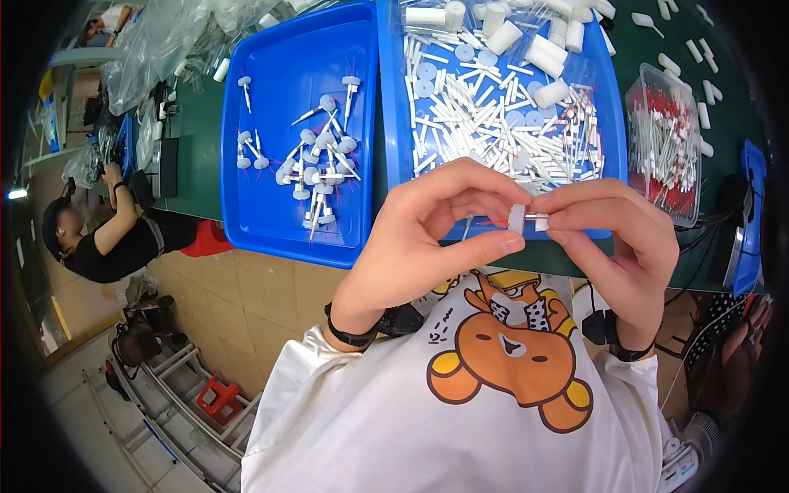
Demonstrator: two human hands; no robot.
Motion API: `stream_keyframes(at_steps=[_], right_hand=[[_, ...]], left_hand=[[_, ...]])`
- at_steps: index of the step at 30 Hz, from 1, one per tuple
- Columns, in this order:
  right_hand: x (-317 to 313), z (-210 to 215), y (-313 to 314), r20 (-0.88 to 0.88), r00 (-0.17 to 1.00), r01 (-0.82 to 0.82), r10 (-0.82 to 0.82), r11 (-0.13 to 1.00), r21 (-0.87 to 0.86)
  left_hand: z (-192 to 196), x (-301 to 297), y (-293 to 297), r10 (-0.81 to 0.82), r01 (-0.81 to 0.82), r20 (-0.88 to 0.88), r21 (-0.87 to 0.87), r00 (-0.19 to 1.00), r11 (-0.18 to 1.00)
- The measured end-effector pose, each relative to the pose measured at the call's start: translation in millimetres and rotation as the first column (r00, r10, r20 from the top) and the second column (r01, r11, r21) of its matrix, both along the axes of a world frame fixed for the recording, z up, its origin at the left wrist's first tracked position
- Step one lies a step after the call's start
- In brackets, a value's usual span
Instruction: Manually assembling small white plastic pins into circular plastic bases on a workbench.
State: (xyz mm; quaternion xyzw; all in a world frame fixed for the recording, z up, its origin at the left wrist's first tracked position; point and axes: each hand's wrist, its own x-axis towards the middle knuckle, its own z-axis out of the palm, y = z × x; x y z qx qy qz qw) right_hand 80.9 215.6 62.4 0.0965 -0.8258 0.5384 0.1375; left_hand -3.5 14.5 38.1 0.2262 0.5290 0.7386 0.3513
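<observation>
Over the near edge of the right blue tray [393,148], my two hands meet at one small part. My left hand [423,226] pinches a pale grey disc [516,218] between thumb and fingertips, with thin red wires trailing behind it. The fingers of my right hand [615,226] close on a short white and metal rod [537,220] that lines up with the disc's middle. Whether the rod is fully seated in the disc cannot be made out. Loose white sticks [468,115] and several pale discs fill the tray beyond my hands.
A second blue tray [234,90] on the left holds several disc-and-rod pieces [316,160]. To the right stands a clear box [666,148] of red-wired sticks. White foam cylinders [546,57] lie at the back. A person [107,218] works at far left.
</observation>
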Motion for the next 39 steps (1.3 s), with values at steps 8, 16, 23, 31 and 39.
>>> stream_keyframes(at_steps=[8, 16, 23, 31, 39], right_hand=[[-4, 7, -2, -0.160, 0.986, 0.029, 0.042, 0.909, 0.415], [-5, -14, -3, -0.090, 0.996, -0.003, 0.030, 0.958, 0.288], [3, -14, -10, 0.357, 0.933, 0.033, 0.043, 0.978, -0.204], [-7, -35, -15, 0.180, 0.973, 0.115, -0.147, 0.977, 0.179], [1, -34, 1, 0.030, 0.968, 0.178, -0.248, 0.768, 0.615]], left_hand=[[0, 1, -1, 0.047, -0.047, -0.004, 0.014, 0.999, 0.999], [-1, 6, 0, 0.137, -0.142, -0.098, -0.048, 0.986, 0.989], [-20, 11, -2, 0.149, -0.201, -0.427, -0.078, 0.892, 0.977], [-16, -1, -3, 0.101, -0.433, -0.748, -0.263, 0.656, 0.862], [-11, -13, -27, -0.311, -0.598, -0.846, -0.528, 0.433, 0.604]])
